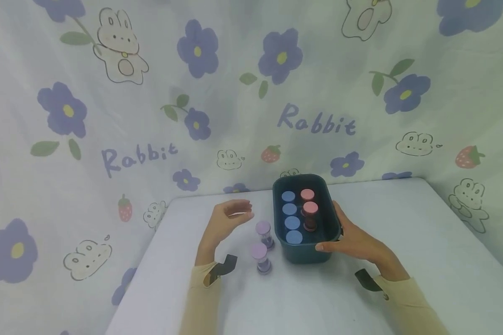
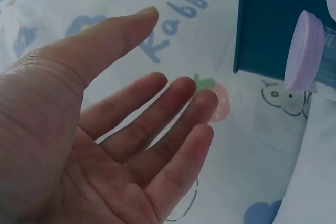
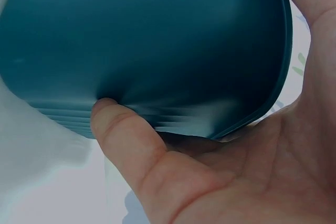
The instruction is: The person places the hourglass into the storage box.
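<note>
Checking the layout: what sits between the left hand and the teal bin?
In the head view, one purple-capped sand timer stands between the left hand and the teal bin.

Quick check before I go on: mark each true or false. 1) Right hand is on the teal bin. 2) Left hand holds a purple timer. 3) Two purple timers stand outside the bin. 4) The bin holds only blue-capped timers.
1) True: the right hand grips the teal bin at its near right corner.
2) False: the left hand is open, holding nothing.
3) True: two purple timers stand on the table left of the bin.
4) False: four blue caps and two pink caps.
</note>
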### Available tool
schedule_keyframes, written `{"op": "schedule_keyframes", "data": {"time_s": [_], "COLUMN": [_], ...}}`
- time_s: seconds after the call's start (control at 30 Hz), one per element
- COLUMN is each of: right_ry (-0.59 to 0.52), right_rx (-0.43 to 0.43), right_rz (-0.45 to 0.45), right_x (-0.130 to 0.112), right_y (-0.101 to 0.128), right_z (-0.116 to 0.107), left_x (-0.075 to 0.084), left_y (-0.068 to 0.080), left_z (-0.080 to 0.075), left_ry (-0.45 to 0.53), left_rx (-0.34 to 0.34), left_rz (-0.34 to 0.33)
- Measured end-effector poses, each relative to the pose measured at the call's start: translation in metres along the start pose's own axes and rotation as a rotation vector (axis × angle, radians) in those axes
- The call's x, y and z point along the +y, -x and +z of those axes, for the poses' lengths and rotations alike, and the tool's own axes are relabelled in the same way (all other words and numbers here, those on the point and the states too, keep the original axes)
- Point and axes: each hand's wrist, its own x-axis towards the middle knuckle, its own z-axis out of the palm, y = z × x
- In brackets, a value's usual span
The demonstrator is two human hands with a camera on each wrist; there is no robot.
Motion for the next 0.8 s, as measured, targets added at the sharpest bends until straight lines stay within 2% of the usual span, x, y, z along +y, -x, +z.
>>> {"op": "schedule_keyframes", "data": {"time_s": [0.2,0.47,0.67,0.8], "right_ry": [-0.005,-0.006,-0.006,-0.003], "right_rx": [-0.001,-0.007,-0.010,-0.013], "right_rz": [0.007,0.012,0.010,0.014], "right_x": [-0.001,0.000,0.000,0.000], "right_y": [0.001,0.000,-0.001,-0.001], "right_z": [0.000,0.000,0.000,0.000], "left_x": [-0.005,-0.020,-0.037,-0.043], "left_y": [-0.001,-0.001,-0.003,-0.004], "left_z": [0.002,0.003,0.007,0.011], "left_ry": [0.001,0.017,0.043,0.025], "left_rx": [-0.013,-0.085,-0.171,-0.203], "left_rz": [0.009,-0.008,-0.037,-0.048]}}
